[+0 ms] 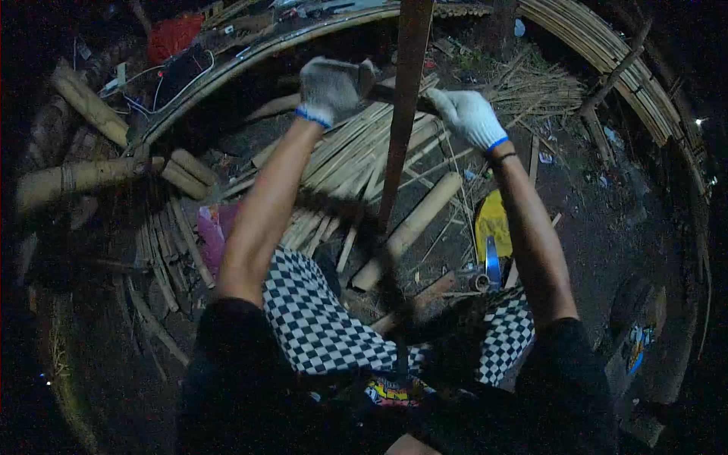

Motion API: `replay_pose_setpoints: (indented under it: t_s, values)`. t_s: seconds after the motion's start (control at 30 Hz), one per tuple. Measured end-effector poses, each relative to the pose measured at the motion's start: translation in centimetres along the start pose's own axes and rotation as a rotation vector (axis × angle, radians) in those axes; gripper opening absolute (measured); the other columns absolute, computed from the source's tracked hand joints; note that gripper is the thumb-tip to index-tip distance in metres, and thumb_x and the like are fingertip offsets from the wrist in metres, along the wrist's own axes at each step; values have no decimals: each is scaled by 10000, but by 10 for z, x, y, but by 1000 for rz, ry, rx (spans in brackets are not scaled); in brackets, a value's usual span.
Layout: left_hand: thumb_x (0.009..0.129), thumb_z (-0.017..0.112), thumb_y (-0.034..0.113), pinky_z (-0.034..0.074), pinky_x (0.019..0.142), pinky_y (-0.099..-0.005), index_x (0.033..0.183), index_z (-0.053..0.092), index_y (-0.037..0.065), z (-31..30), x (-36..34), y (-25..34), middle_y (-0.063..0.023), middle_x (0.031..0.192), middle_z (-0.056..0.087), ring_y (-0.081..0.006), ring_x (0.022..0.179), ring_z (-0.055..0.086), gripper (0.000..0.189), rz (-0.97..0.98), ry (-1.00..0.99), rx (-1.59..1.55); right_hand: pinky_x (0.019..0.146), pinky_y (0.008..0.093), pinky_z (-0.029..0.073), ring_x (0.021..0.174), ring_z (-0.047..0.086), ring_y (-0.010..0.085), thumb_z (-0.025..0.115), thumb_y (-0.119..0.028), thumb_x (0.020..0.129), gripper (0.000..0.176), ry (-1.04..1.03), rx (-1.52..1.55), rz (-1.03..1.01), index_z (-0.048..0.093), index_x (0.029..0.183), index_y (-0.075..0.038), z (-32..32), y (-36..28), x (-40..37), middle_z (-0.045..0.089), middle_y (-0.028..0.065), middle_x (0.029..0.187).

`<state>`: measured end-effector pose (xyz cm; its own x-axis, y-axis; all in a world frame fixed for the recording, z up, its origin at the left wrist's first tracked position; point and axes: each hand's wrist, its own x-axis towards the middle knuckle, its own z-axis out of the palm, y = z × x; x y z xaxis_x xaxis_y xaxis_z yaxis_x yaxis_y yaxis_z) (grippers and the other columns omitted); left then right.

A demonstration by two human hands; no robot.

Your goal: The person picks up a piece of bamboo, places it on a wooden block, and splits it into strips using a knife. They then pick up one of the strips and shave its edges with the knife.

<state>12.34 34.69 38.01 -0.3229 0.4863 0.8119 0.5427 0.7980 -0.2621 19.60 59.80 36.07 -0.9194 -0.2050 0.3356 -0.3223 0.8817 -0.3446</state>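
My left hand [330, 91], in a white knit glove with a blue cuff, is closed and slightly blurred, raised left of an upright brown post [409, 68]. To the right of the post, my right hand [468, 119], gloved alike, has its fingers bent in toward it. A dark, narrow piece [383, 92] extends from the left hand toward the right one, partly behind the post; I cannot tell what it is. Below the hands lies a pile of split bamboo strips [345, 155]. A thick bamboo pole [421, 220] lies between my legs in checkered trousers.
A yellow bag or cloth [494, 220] and a blue saw-like blade [493, 262] lie by my right leg. A pink bag [220, 227] sits to the left. Cut bamboo poles [91, 106], a white cable [186, 91], a red bag [174, 38] and bundled thin sticks [538, 91] surround me.
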Motion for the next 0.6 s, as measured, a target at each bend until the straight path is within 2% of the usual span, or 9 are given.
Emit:
replay_pose_setpoints:
  t_s: [0.03, 0.1, 0.17, 0.27, 0.33, 0.4, 0.43, 0.47, 0.6]
  values:
    - [883, 444, 352, 414, 462, -410, 511, 576, 128, 0, 6, -2, -110, 488, 544, -283, 419, 522, 454, -42, -147, 17, 753, 469, 484, 835, 613, 401, 320, -572, 917, 610, 45, -1, -5, 687, 892, -85, -4, -6, 1, 648, 209, 854]
    - [870, 461, 381, 421, 481, -415, 575, 607, 110, -10, 39, -21, -108, 539, 575, -296, 470, 540, 426, 77, 45, -1, 742, 456, 495, 863, 622, 383, 361, -516, 933, 537, 163, 25, 2, 673, 953, -80, -46, -27, 3, 654, 204, 895]
    - [846, 478, 394, 421, 506, -413, 651, 645, 81, -34, 70, -34, -109, 615, 618, -313, 553, 568, 404, 144, 165, 3, 743, 427, 516, 896, 627, 367, 404, -376, 961, 381, 516, -182, -664, 643, 1045, -91, -79, -9, 37, 653, 193, 965]
    - [825, 514, 369, 437, 514, -408, 674, 656, 109, -50, 84, -54, -106, 639, 630, -304, 567, 583, 333, 143, 155, 70, 486, 287, 485, 550, 629, 124, 410, -457, 959, 522, 59, 254, 63, 691, 908, -20, -144, -66, 18, 592, 41, 559]
    - [812, 538, 352, 448, 519, -406, 689, 664, 128, -22, 43, -36, -104, 655, 638, -298, 577, 592, 285, 18, 40, 151, 754, 367, 513, 893, 657, 226, 423, -280, 962, 345, 290, 126, -293, 625, 1032, -8, -122, -55, 22, 665, 140, 929]
    - [798, 561, 335, 458, 524, -403, 704, 672, 147, 23, -19, -5, -102, 672, 646, -292, 586, 602, 238, -99, -106, 204, 785, 426, 501, 864, 633, 346, 384, -377, 939, 387, 175, -71, -224, 667, 973, -115, 43, 31, 21, 660, 177, 903]
    - [792, 573, 327, 464, 527, -402, 711, 675, 157, 29, -30, 5, -101, 680, 650, -289, 591, 607, 214, -120, -136, 212, 813, 435, 488, 866, 621, 367, 344, -430, 931, 441, 36, -91, 37, 672, 1005, -146, 44, 17, 15, 657, 171, 941]
    - [803, 552, 324, 453, 512, -399, 686, 670, 157, 39, -22, 0, -106, 660, 645, -289, 558, 593, 236, -47, -107, 192, 783, 412, 494, 916, 618, 369, 399, -479, 920, 471, 205, -36, -195, 677, 1039, -117, 51, 32, 12, 643, 207, 928]
    - [812, 521, 331, 417, 456, -404, 593, 649, 141, 45, 7, 2, -123, 538, 586, -301, 454, 543, 316, 36, -95, 41, 713, 464, 475, 818, 614, 412, 337, -551, 923, 601, 49, 127, 23, 665, 860, -51, 16, 18, 6, 620, 246, 815]
